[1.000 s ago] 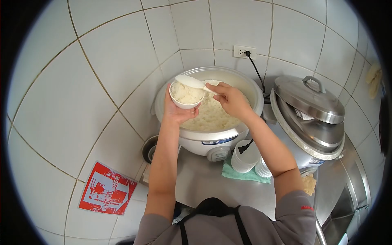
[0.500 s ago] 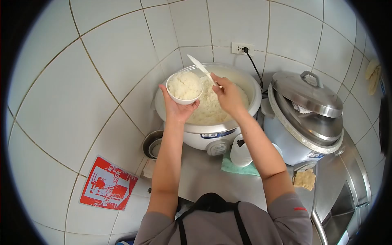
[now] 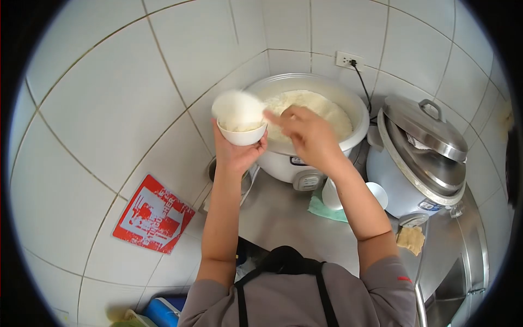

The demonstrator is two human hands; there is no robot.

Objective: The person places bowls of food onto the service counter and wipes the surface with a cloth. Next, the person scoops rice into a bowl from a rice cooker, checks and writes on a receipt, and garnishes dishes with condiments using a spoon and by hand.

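Note:
My left hand (image 3: 237, 153) holds a white bowl (image 3: 242, 135) from below, with rice in it. Over the bowl's top lies the blurred white blade of a rice paddle (image 3: 238, 109). My right hand (image 3: 308, 133) has its fingers closed around the paddle's handle end, to the right of the bowl. Behind and to the right of both hands stands a large open rice cooker (image 3: 357, 117), with white rice (image 3: 310, 103) inside.
A second cooker (image 3: 395, 177) with a tilted metal lid (image 3: 425, 128) stands at the right. White cups (image 3: 331, 196) rest by a green cloth (image 3: 327, 210) on the steel counter (image 3: 289, 218). A yellowish sponge (image 3: 410, 240) lies lower right. A cord runs from a wall outlet (image 3: 350, 60).
The paddle has moved from above the cooker to the top of the bowl, its blade now facing the camera. The view has shifted, so the cookers appear farther right.

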